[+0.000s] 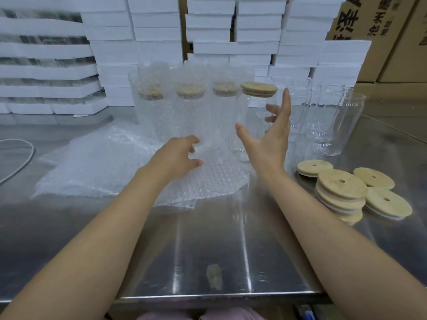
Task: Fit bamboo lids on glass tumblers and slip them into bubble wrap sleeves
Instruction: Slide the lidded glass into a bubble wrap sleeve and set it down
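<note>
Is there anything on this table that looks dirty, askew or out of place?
A greyish smudge lies on the steel table near its front edge, apart from the packing goods. The stack of bamboo lids at the right is uneven, its lids slid sideways.

Three wrapped tumblers stand in bubble wrap sleeves, each with a lid on. One lidded tumbler stands unwrapped. At least four lidless glasses stand beside it; they overlap too much for an exact count. Loose lids lie in four piles: one stack of about five and three low ones. The flat sleeves are too layered to count.
</note>
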Available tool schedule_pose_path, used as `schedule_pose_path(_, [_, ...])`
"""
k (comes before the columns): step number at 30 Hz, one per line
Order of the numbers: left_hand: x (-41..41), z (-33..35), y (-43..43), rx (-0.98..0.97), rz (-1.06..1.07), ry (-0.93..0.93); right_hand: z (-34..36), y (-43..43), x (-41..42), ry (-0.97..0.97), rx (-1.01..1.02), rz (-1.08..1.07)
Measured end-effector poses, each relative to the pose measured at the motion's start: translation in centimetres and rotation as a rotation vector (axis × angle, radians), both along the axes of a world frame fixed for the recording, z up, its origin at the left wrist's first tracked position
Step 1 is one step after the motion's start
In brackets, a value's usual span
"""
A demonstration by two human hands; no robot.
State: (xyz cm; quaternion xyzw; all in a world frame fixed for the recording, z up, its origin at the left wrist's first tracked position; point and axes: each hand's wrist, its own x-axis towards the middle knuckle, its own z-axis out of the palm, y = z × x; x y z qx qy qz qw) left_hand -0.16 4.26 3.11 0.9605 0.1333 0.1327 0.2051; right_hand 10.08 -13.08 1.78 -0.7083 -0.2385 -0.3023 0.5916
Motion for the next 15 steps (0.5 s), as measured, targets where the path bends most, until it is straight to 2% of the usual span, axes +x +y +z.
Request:
schedule_pose_path(3, [0.2, -0.4, -0.1, 0.044, -0.015, 0.075, 0.3, 0.0, -0.1, -0.017, 0.036, -0.003])
schedule_pose_path(6, [0.0, 0.0, -0.1, 0.163, -0.053, 0.031, 0.3, 0.0, -0.2, -0.039, 0.035, -0.014])
schedule_pose_path(10, [-0.5, 1.3, -0.5, 0.419, -0.088, -0.345, 0.4, -0.2, -0.3, -0.026, 0.06, -0.021])
schedule_pose_path(13, [-0.7, 2.2, -0.6, 0.342, -0.109, -0.559, 0.6, -0.3, -0.3, 0.005, 0.122, -0.017])
schedule_pose_path(15, [-0.6, 1.9, -0.5, 0.228, -0.105, -0.473, 0.7, -0.3, -0.3, 0.025, 0.163, -0.015])
